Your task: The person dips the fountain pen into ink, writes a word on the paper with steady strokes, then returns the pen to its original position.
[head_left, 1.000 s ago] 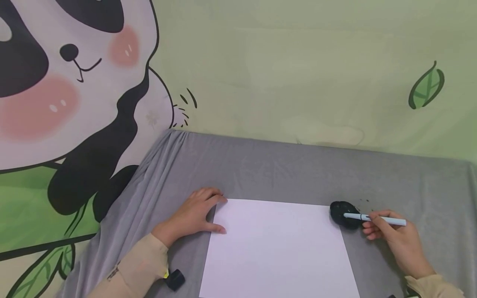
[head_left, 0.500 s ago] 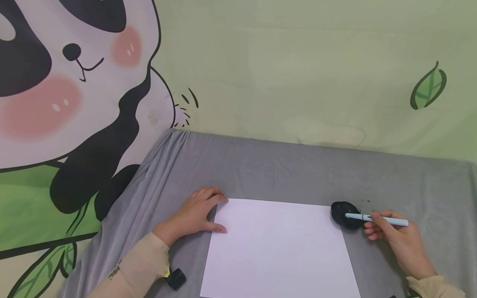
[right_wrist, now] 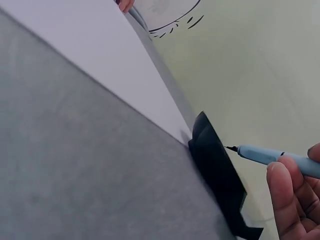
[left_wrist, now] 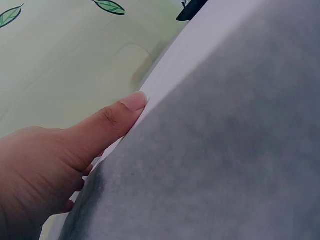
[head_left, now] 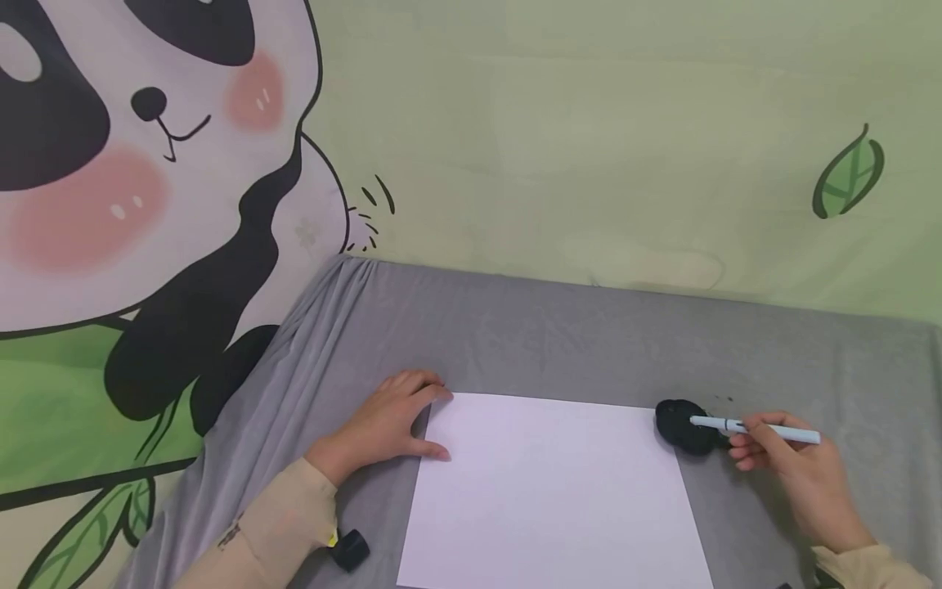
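Note:
A white sheet of paper [head_left: 552, 491] lies flat on the grey cloth. My left hand [head_left: 383, 417] rests at its upper left corner, thumb and fingers spread apart; in the left wrist view the thumb [left_wrist: 112, 120] lies along the paper's edge. My right hand [head_left: 798, 474] pinches a light blue fountain pen [right_wrist: 265, 156], nib pointing left. Beneath the nib, at the paper's upper right corner, sits a black inkstone-like dish [head_left: 679, 429]. The right wrist view has the nib beside the dish's upper rim; whether they touch I cannot tell.
Grey cloth [head_left: 515, 327] covers the table up to a pale green wall [head_left: 552, 147] with a painted panda and leaves. Near the left sleeve is a small black object [head_left: 350, 550]. Dark specks mark the cloth behind the dish.
My right hand has moved slightly right with the pen, and the nib end sits further right over the black dish. The left hand stays at the paper corner. The head view has shifted a little.

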### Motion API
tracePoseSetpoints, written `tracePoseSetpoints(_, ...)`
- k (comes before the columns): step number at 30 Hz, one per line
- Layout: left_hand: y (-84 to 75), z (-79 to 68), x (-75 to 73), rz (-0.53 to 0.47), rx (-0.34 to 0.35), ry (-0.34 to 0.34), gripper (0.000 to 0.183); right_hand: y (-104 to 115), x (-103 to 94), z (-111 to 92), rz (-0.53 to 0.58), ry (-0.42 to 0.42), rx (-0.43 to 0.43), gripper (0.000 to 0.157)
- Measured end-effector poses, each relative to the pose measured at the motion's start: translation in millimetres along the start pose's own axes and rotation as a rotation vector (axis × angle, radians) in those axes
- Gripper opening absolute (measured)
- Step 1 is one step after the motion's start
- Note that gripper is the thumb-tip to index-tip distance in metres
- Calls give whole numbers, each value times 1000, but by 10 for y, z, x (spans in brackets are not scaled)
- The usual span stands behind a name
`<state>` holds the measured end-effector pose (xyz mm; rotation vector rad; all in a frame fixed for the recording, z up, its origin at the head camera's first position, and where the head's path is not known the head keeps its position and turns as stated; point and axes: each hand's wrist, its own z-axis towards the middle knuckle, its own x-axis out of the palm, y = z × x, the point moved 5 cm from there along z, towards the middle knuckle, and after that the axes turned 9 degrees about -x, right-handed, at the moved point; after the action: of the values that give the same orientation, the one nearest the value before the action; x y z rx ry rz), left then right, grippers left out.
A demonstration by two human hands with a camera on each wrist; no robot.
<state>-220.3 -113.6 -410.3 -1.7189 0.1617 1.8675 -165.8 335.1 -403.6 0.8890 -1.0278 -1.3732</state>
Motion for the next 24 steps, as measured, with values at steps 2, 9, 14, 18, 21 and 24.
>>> tracePoseSetpoints(2, -9, 0, -6, -6, -3, 4, 73, 32, 3, 9, -11, -5, 6, 17)
tracePoseSetpoints(9, -17, -3, -10, -3, 4, -3, 73, 155, 44, 38, -56, -2, 22, 9)
tracePoseSetpoints(14, -9, 7, 3, 4, 7, -7, 74, 150, -1, 84, -73, 15, 17, 7)
tracePoseSetpoints(18, -11, 9, 11, 0, 11, -9, 74, 169, -15, 116, -98, 18, 17, 8)
tracePoseSetpoints(21, -9, 8, 17, -4, 17, -14, 73, 297, 80, 120, -96, 32, 11, 8)
tracePoseSetpoints(24, -2, 5, 20, -12, 21, -21, 73, 463, 217, 120, -79, 53, -9, 8)
